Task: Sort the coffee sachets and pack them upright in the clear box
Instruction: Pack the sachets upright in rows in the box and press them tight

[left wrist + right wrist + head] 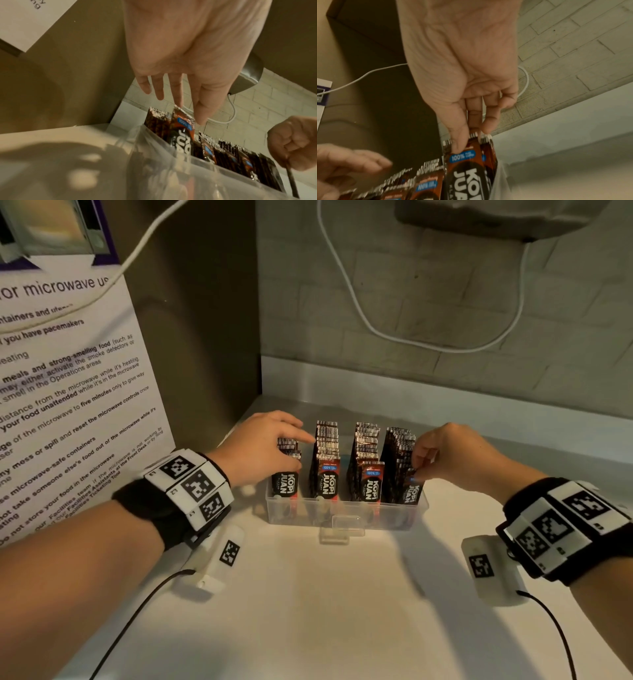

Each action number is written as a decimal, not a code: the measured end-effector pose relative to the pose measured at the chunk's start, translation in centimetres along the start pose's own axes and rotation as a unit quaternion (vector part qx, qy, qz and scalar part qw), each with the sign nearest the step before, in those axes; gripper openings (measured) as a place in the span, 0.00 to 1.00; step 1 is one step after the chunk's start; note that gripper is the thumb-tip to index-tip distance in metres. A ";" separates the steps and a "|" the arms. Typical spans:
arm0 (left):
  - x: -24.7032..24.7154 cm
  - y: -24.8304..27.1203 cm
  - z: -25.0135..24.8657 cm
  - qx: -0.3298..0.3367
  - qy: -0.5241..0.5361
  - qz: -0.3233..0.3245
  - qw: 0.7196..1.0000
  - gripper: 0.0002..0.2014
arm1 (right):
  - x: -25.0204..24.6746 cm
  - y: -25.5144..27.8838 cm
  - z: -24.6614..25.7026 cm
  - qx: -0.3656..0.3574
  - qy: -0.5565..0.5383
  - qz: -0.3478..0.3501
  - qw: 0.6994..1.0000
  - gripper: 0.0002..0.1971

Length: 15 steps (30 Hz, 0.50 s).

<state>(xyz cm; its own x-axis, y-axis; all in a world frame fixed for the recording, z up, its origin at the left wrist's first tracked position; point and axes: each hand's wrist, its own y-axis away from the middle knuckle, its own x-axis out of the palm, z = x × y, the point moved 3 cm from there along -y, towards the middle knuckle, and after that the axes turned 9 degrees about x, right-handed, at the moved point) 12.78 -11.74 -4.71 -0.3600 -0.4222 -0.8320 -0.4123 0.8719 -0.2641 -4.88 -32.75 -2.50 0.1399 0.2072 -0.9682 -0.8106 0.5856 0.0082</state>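
On a smooth white counter (308, 611) against a pale tiled wall sits the clear box (346, 513), a rectangular tub of transparent plastic. Four rows of glossy foil coffee sachets (327, 460) stand upright inside it, crimped tops up, each front printed "KOPI JUAN" with a blue "100%" tag. The left hand (265, 451) rests with straight, spread fingers on the leftmost row. The right hand (448, 455) pinches the front sachet (465, 166) of the rightmost row between thumb and fingers.

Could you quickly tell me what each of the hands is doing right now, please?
Left hand: open, straight fingers touching the leftmost sachet row.
Right hand: pinching the front sachet of the rightmost row.
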 end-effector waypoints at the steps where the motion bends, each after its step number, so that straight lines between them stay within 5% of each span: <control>1: 0.1 -0.1 0.1 0.000 -0.002 0.002 1.000 0.20 | -0.3 0.0 0.1 -0.001 0.003 0.004 1.000 0.09; 11: 0.6 -0.3 -0.2 -0.015 0.001 0.001 1.000 0.16 | -4.6 -0.6 5.4 -0.068 -0.180 -0.041 0.981 0.17; 15: 0.5 -0.2 -2.6 -0.071 0.229 -0.105 0.965 0.19 | -1.9 -1.4 8.8 -0.081 -0.177 -0.021 0.981 0.17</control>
<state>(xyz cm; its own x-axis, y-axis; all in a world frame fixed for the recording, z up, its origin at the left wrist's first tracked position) 10.51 -12.71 -3.78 -0.5745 -0.6801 -0.4555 -0.6157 0.7257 -0.3070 1.03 -27.08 1.48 0.3398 0.4610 -0.8197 -0.8758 0.4728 -0.0971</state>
